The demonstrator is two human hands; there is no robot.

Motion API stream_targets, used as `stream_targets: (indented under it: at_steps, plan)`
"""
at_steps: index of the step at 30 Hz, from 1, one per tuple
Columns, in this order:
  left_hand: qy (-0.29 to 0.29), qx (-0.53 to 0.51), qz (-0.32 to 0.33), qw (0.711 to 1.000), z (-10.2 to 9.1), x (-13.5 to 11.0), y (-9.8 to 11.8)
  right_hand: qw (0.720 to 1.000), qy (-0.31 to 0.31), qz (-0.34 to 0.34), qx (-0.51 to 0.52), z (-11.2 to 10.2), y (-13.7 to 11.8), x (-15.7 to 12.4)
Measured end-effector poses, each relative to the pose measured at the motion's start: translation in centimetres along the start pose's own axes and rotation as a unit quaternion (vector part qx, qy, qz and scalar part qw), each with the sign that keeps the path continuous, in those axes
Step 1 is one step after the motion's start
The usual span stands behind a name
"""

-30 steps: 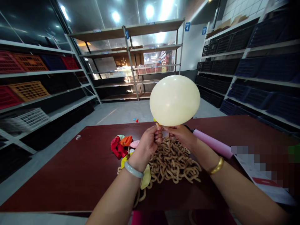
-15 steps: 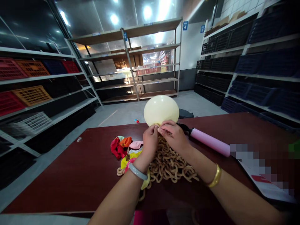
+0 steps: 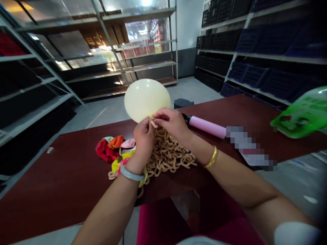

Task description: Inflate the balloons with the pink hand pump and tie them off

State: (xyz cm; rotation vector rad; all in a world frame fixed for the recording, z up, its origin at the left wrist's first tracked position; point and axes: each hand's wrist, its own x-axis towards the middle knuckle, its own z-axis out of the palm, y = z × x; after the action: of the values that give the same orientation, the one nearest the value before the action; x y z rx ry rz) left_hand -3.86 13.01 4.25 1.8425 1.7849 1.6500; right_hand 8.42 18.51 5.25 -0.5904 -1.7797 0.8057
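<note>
A blown-up pale yellow balloon (image 3: 146, 100) stands over the far side of the table, its neck down at my fingers. My left hand (image 3: 145, 134) is closed, thumb and fingers pinched at the balloon's neck. My right hand (image 3: 173, 124) pinches at the same spot, touching the left fingertips. A small tan piece (image 3: 153, 124) pokes out between the fingertips; whether it is a loop or part of the neck I cannot tell. Beneath the hands lies a heap of tan cord-like loops (image 3: 167, 151). Limp balloons in red (image 3: 103, 152), orange (image 3: 116, 142), pink (image 3: 128, 143) and yellow (image 3: 117, 165) lie left of my wrist.
On the dark red table (image 3: 68, 170), a pink-barrelled hand pump (image 3: 208, 127) lies to the right, beside a blurred-out flat item (image 3: 251, 149). A green-and-white package (image 3: 301, 114) is at the far right. Shelves with dark crates (image 3: 270, 44) stand behind.
My view has tilted down and turned right, so the table sits further left. Both hands stay at the balloon's neck; a small tan piece now shows between the fingertips. The green package has come into view.
</note>
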Motion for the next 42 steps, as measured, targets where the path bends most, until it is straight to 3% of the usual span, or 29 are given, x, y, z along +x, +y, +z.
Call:
stream_targets:
  at_steps: [5,11,13,17,21,24,29,36,42]
  plan:
    - [0.002,0.085,0.044,0.995,-0.2,0.1,0.5,0.998,-0.021,0.060,0.005,-0.2,0.5,0.2]
    - [-0.034,0.090,0.047,0.994,-0.2,0.2,0.1,0.992,-0.067,0.105,0.015,-0.9,-0.3,0.4]
    - [-0.049,0.057,0.040,0.996,-0.2,0.2,0.0,0.993,-0.077,0.087,-0.011,-1.1,-0.8,0.4]
    - [-0.076,-0.021,0.039,0.996,-0.2,0.4,-0.2,0.996,-0.022,0.040,-0.073,-0.9,-1.1,0.2]
    - [-0.090,-0.031,0.071,0.993,-0.3,0.5,-0.4,0.996,0.012,0.034,-0.083,-0.6,-1.1,-0.1]
    - [-0.097,-0.032,0.079,0.992,-0.5,0.6,-0.4,0.996,0.004,0.030,-0.082,-0.8,-1.2,-0.2]
    - [-0.092,-0.042,0.059,0.993,-0.7,0.6,-0.3,0.993,-0.016,-0.037,-0.109,-1.5,-1.8,-0.2]
    - [-0.070,-0.127,-0.007,0.989,-0.8,0.5,-0.1,0.981,-0.023,-0.127,-0.145,-1.4,-2.4,-0.5]
    - [-0.057,-0.141,-0.022,0.988,-0.7,0.2,0.2,0.983,-0.027,-0.128,-0.132,-1.4,-2.1,-0.4]
